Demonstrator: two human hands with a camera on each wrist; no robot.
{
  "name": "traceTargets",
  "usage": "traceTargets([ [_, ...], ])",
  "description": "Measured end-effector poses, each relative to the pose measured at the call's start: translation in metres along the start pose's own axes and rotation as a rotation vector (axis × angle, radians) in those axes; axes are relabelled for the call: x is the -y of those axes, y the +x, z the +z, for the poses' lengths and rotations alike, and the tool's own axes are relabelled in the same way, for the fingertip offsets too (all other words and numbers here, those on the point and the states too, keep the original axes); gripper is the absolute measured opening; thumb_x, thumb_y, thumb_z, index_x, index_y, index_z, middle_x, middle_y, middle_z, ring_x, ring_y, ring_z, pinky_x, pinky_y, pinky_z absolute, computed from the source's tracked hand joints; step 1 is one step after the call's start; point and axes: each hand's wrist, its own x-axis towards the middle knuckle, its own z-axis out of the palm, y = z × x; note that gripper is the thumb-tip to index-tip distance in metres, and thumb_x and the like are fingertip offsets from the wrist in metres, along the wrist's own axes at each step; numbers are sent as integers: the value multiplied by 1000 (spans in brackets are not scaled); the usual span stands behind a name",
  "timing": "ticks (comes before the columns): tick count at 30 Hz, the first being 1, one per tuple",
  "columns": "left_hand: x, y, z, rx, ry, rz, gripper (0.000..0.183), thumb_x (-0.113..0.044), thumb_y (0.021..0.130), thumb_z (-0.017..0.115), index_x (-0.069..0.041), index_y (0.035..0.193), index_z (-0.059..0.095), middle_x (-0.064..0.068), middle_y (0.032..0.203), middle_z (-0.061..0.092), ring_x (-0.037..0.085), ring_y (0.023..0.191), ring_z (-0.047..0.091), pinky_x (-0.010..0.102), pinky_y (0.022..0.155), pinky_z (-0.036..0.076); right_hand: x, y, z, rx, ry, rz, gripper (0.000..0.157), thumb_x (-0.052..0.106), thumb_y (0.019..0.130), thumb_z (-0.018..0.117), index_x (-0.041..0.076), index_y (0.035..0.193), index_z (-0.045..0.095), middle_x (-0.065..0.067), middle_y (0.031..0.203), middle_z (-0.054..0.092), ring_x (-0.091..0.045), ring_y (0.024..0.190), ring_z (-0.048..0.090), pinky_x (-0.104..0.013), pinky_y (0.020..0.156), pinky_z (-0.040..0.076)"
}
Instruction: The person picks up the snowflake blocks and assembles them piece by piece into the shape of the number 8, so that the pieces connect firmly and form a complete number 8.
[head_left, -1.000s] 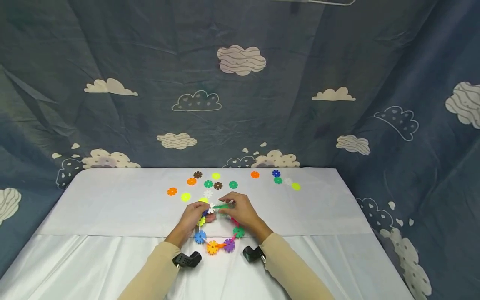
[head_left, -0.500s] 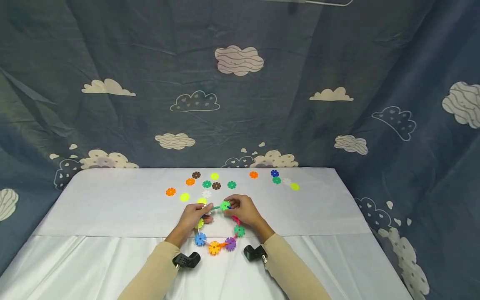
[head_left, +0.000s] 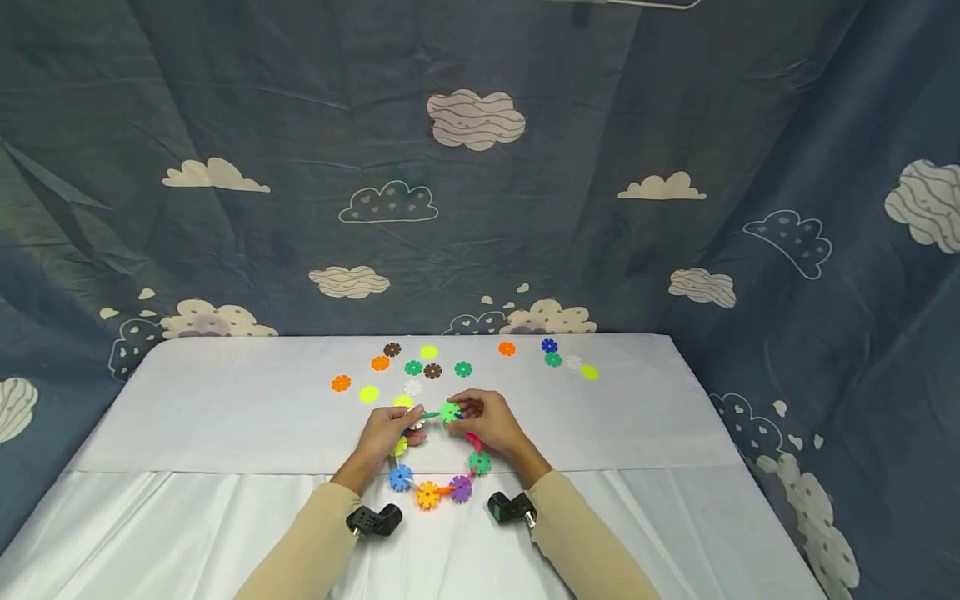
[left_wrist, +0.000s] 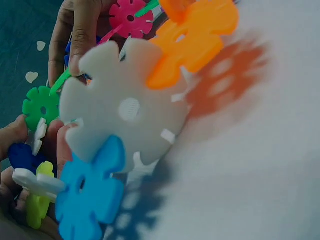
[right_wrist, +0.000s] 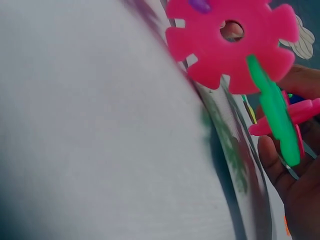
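Two wrist cameras, black: left [head_left: 374, 520], right [head_left: 512, 507], nearest the viewer, below tan sleeves [head_left: 300, 542].

One disc chain [head_left: 445, 490], looped, lying before the person. Orange disc [head_left: 427, 497] near six o'clock; purple disc [head_left: 461, 488] at five; light-blue disc [head_left: 401, 477] at eight; dark-green disc [head_left: 480, 462] at three to four.

Left hand [head_left: 382, 431], at the loop's ten o'clock: thumb and fingers pinching the chain by a white disc [left_wrist: 37, 135].

Right hand [head_left: 486, 419], at one o'clock: thumb and finger pinching the chain at the light-green disc [head_left: 450, 412] (face-on to the head view). A second ago these fingertips stood apart about an edge-on green piece; since half a second ago, scarcely any change.

Loose discs [head_left: 432, 372], assorted: beyond, ten to two o'clock, on white cloth [head_left: 630, 417].

Cloud-print curtain [head_left: 525, 242]: farthest, twelve o'clock.
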Motion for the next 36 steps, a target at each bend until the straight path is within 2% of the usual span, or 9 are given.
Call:
traceTargets([
  [8,0,-2,3,6,-60,10,32,-18,97,59,11,111,64,12,85,69,9,63,66,22,66,57,11,-1,4,-20,-57,44,33,8,74,83,3,104,72,-8,89,68,-13,74,56,-22,65,50],
  [14,-2,-4,4,2,-63,23,32,-18,98,58,12,110,64,14,87,71,10,67,68,23,69,58,15,-2,8,-29,-113,31,33,6,76,81,1,108,72,-12,101,71,-21,90,68,-27,81,56],
  [21,-1,-2,4,4,-107,18,31,-14,98,57,14,110,63,18,91,71,14,72,70,26,73,58,21,-1,12,-6,-179,68,36,5,77,79,2,112,70,-11,107,71,-23,100,67,-36,90,53],
  [25,0,-2,3,4,-78,18,32,-17,99,56,12,111,64,16,90,71,15,74,71,27,75,58,19,-1,13,4,-193,85,36,7,77,79,4,112,70,-11,107,71,-23,100,66,-37,92,52],
  [28,1,-2,2,-1,-81,7,34,-19,99,55,12,113,63,12,84,71,15,72,71,27,75,58,18,-1,13,-10,-211,69,35,8,77,79,4,111,71,-11,106,71,-22,98,67,-36,91,52],
  [36,-1,-3,0,0,-170,-4,34,-15,99,55,14,115,60,10,79,71,15,70,70,28,73,58,21,0,19,-61,-217,21,32,7,78,79,0,108,70,-12,102,72,-23,95,69,-36,90,53],
])
